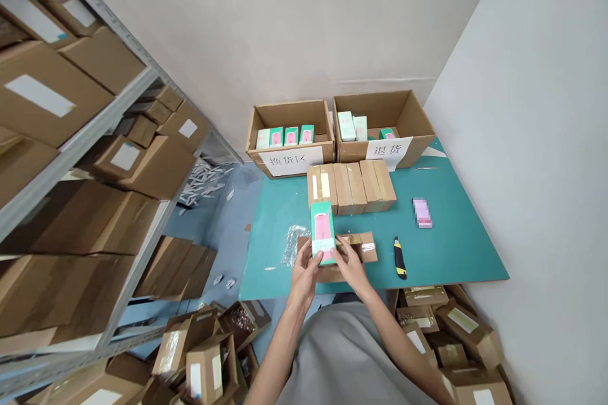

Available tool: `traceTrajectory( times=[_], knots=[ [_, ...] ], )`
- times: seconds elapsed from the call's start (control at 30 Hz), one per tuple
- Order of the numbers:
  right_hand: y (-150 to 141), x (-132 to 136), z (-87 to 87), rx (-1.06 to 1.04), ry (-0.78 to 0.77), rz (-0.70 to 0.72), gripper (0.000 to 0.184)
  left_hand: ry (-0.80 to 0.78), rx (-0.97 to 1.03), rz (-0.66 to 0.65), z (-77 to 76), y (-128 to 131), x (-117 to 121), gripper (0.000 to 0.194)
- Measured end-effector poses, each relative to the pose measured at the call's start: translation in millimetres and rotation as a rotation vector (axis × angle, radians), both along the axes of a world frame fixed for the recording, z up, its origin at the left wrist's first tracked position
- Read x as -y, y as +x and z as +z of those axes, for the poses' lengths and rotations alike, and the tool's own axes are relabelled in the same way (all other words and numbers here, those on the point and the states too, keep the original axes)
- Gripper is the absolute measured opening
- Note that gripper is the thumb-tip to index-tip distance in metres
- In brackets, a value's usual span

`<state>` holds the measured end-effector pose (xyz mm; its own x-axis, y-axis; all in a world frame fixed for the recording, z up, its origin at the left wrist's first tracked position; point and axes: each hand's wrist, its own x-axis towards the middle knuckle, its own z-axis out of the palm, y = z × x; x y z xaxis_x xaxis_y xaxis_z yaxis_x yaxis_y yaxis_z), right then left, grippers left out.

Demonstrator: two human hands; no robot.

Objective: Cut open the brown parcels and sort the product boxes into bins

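Note:
Between my two hands is a green and pink product box (323,228), held upright with its pink front toward me. My left hand (304,266) grips its lower left side, thumb on the front. On the lower right side, my right hand (350,262) grips it the same way. Under and behind my hands lies an opened brown cardboard box (368,248), partly hidden. Clear bubble wrap (295,243) rests left of it. Three taped brown boxes (350,186) stand in a row just beyond the held box.
Two large open cartons with paper signs, the left carton (292,107) and right carton (413,117), hold similar boxes at the table's back. A utility knife (399,259) and a blurred pink item (422,212) lie right. Shelves (142,85) of boxes stand left; cartons (204,361) crowd the floor.

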<state>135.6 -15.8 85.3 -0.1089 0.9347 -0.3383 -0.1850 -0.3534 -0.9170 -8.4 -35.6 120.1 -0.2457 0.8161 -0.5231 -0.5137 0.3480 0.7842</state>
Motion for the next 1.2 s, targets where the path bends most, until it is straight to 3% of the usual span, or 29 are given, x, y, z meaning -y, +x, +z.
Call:
traceTrajectory(
  times=[0.1,0.2,0.37,0.6,0.77,0.87,1.0,1.2],
  knots=[
    [10,-12,-6.0,-0.027,-0.07,0.01,0.085,-0.041,-0.041,-0.048,-11.2,7,-22,0.078],
    [20,-40,-3.0,-0.057,-0.052,0.026,0.084,-0.034,-0.087,-0.079,-19.2,14,-44,0.074],
    [23,-101,4.9,-0.073,-0.023,0.07,0.085,0.028,-0.175,-0.087,-13.6,13,-87,0.07],
    [-11,-169,7.1,-0.061,0.064,0.056,0.086,0.13,-0.252,-0.061,-4.0,-13,-156,0.068],
    [-48,-222,18.7,-0.039,0.142,0.068,0.09,0.186,-0.249,-0.004,-2.2,-44,-211,0.07],
    [-54,-255,25.8,0.009,0.195,0.049,0.092,0.26,-0.271,-0.042,1.6,-48,-246,0.075],
    [-22,-292,34.9,0.072,0.26,-0.074,0.096,0.393,-0.339,-0.209,2.4,-17,-291,0.08],
    [87,-358,43.0,0.291,0.396,-0.272,0.088,0.618,-0.464,-0.534,1.4,85,-387,0.065]
  ],
)
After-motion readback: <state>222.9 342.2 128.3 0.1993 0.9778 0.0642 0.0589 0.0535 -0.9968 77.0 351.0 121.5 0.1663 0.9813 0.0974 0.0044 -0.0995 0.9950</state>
